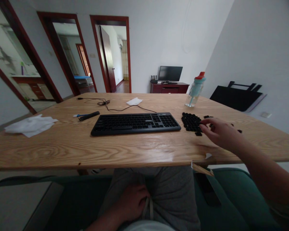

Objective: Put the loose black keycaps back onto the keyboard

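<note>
My right hand [218,131] reaches over the table to the right edge of a pile of small black keycaps [191,122]. Its thumb and forefinger come together at the pile, closed on what looks like a keycap, though the fingers largely cover it. Left of the pile lies a black keyboard [137,123] with its keys facing up; a few spots in its rows look different, too small to make out. Down in my lap, my left hand [133,200] rests with curled fingers on grey trousers, near a pale drawstring [148,208].
Behind the keyboard are its cable [103,102] and a white tissue [134,101]. A dark brush-like tool [89,115] and crumpled white tissues [30,125] lie left. A water bottle [195,89] stands behind the keycaps. Below the table edge, a dark phone [208,189] lies on the green seat.
</note>
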`<state>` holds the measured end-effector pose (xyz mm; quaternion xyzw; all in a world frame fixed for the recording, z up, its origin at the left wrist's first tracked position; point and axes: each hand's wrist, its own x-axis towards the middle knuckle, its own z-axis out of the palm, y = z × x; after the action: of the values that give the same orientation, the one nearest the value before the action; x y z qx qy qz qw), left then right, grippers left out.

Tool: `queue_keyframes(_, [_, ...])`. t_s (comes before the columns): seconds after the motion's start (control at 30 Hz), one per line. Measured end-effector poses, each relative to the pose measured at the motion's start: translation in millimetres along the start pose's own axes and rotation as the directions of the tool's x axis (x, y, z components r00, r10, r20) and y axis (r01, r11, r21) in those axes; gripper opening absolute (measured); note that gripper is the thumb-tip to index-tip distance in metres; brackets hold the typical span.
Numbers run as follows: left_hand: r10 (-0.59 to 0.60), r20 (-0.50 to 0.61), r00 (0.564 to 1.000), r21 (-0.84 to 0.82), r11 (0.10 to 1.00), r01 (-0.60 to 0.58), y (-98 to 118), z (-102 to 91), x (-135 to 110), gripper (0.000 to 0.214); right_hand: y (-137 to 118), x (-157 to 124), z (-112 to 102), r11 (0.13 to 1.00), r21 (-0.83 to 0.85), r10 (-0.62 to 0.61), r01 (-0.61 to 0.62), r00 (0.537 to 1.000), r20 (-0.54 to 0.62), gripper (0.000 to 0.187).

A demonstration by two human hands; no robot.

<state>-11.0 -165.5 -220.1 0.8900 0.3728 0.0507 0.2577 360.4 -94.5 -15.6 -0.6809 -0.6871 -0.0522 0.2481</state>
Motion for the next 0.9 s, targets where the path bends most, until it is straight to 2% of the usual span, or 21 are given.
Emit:
queue_keyframes(0.03, [0.061, -0.015, 0.998, -0.01, 0.998, -0.061, 10.3, -15.2, -6.8, 0.032, -15.1, 3.6, -2.1, 0.996, 0.084, -0.023, 0.02, 0.999, 0.03, 0.035])
queue_keyframes(0.07, [0.175, -0.025, 0.984, -0.015, 0.984, -0.176, 21.9, -34.5, -14.3, 0.032, -31.6, 8.1, -4.2, 0.986, 0.158, -0.063, 0.053, 0.996, 0.06, 0.036])
queue_keyframes(0.13, [0.41, -0.061, 0.91, 0.022, 0.912, -0.41, 45.9, -84.2, -27.3, 0.033, -66.7, 19.6, -7.4, 0.953, 0.267, -0.171, 0.14, 0.98, 0.098, 0.033])
queue_keyframes(0.2, [0.546, -0.127, 0.828, 0.113, 0.837, -0.535, 64.0, -143.1, -29.8, 0.029, -101.4, 34.1, -6.9, 0.906, 0.36, -0.281, 0.221, 0.952, 0.122, 0.03])
queue_keyframes(0.23, [0.557, -0.185, 0.81, 0.163, 0.83, -0.533, 68.6, -172.9, -24.9, 0.025, -117.3, 41.9, -4.3, 0.876, 0.411, -0.33, 0.251, 0.935, 0.132, 0.029])
queue_keyframes(0.3, [0.493, -0.33, 0.805, 0.244, 0.868, -0.432, 67.1, -226.5, -2.5, 0.021, -143.1, 57.0, 6.3, 0.796, 0.535, -0.411, 0.282, 0.902, 0.136, 0.031])
queue_keyframes(0.37, [0.399, -0.445, 0.802, 0.25, 0.915, -0.317, 53.5, -265.1, 30.9, 0.021, -159.0, 69.2, 22.9, 0.696, 0.668, -0.467, 0.265, 0.873, 0.141, 0.037])
queue_keyframes(0.4, [0.341, -0.461, 0.819, 0.22, 0.938, -0.267, 43.9, -277.2, 48.4, 0.022, -162.8, 73.7, 32.5, 0.665, 0.712, -0.464, 0.225, 0.872, 0.158, 0.041])
queue_keyframes(0.43, [0.297, -0.461, 0.836, 0.181, 0.954, -0.239, 33.7, -284.7, 64.5, 0.025, -164.1, 77.1, 42.1, 0.648, 0.741, -0.443, 0.174, 0.878, 0.182, 0.045])
queue_keyframes(0.5, [0.236, -0.453, 0.86, 0.1, 0.972, -0.214, 14.5, -287.7, 88.5, 0.029, -160.7, 80.9, 59.5, 0.629, 0.774, -0.386, 0.07, 0.893, 0.233, 0.049])
queue_keyframes(0.63, [0.192, -0.476, 0.858, 0.042, 0.98, -0.196, -6.9, -272.3, 101.9, 0.025, -146.1, 83.2, 78.8, 0.585, 0.811, -0.363, -0.021, 0.887, 0.285, 0.047])
queue_keyframes(0.77, [0.169, -0.55, 0.818, 0.016, 0.981, -0.192, -7.7, -264.9, 98.5, 0.029, -143.4, 82.8, 76.3, 0.583, 0.812, -0.359, -0.037, 0.885, 0.297, 0.045])
queue_keyframes(0.9, [0.172, -0.563, 0.808, 0.003, 0.979, -0.206, -1.5, -265.8, 100.4, 0.027, -149.2, 80.5, 67.6, 0.579, 0.816, -0.378, 0.011, 0.89, 0.256, 0.043])
